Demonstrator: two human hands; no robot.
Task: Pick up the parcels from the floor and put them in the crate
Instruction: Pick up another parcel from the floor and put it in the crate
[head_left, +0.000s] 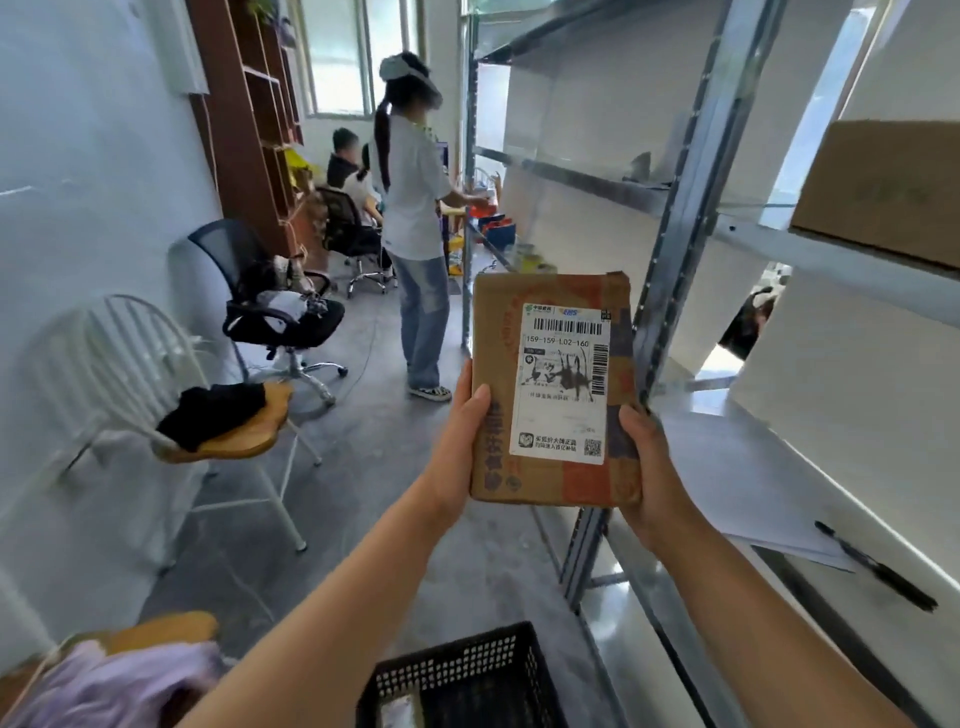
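Head view, left to right: left hand (464, 436) clamped on the left edge of a cardboard parcel (550, 389), thumb over its face; right hand (647, 467) gripping the right edge, fingers wrapped behind. Parcel held up off the floor, label showing, above and beyond the black crate (457, 675) at bottom edge. Something pale already inside. Lowering in still left; no other parcels visible on floor.

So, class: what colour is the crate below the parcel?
Black, a perforated plastic crate, best seen in the head view.
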